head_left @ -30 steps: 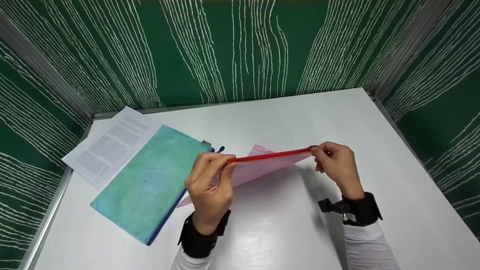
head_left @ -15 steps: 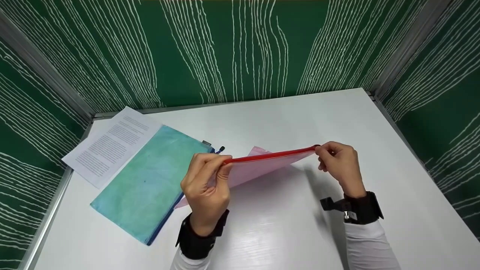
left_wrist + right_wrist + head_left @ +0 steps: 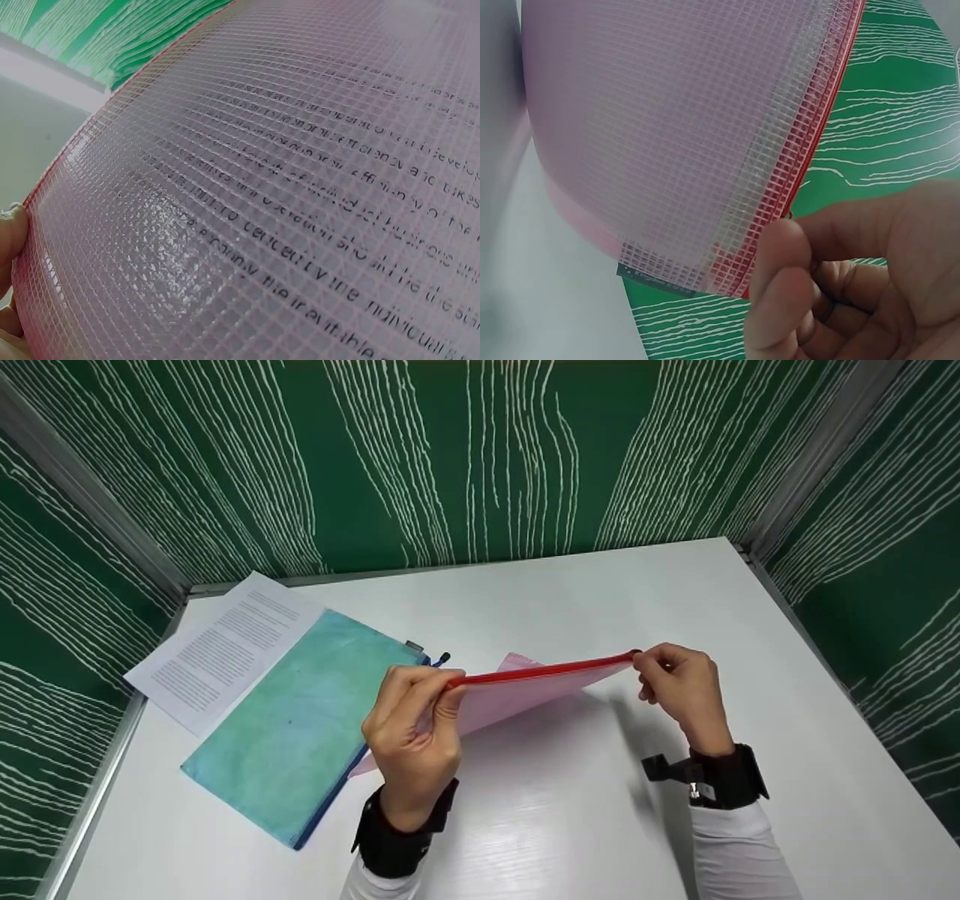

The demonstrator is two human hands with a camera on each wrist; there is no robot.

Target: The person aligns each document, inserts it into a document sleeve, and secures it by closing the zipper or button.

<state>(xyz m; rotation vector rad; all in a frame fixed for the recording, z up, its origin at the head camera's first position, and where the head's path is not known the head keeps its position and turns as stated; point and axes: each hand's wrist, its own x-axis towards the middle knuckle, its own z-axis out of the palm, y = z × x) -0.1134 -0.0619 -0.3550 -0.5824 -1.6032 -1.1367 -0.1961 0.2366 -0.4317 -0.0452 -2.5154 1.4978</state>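
A pink mesh zip pouch [image 3: 510,706] is held up over the table, its red zipper [image 3: 544,673] edge raised and stretched nearly straight between both hands. My left hand [image 3: 414,735] pinches the left end of that edge between thumb and fingers. At the opposite end, my right hand [image 3: 684,686] pinches the zipper corner; the right wrist view shows its thumb and finger on the red edge [image 3: 814,142], near a small grey tag [image 3: 656,280]. Printed text [image 3: 322,255] shows through the mesh in the left wrist view. The lower part of the pouch hangs down, partly hidden behind my left hand.
To the left, a teal zip pouch [image 3: 292,727] with a dark blue zipper [image 3: 330,802] lies flat on the white table [image 3: 570,825]. Printed sheets [image 3: 225,649] lie at its upper left side. Green walls with white lines [image 3: 517,457] border the table.
Over the last second my hands have drawn slightly apart, the right one a little to the right and the left one a little to the left. Since half a second ago they hold almost still.
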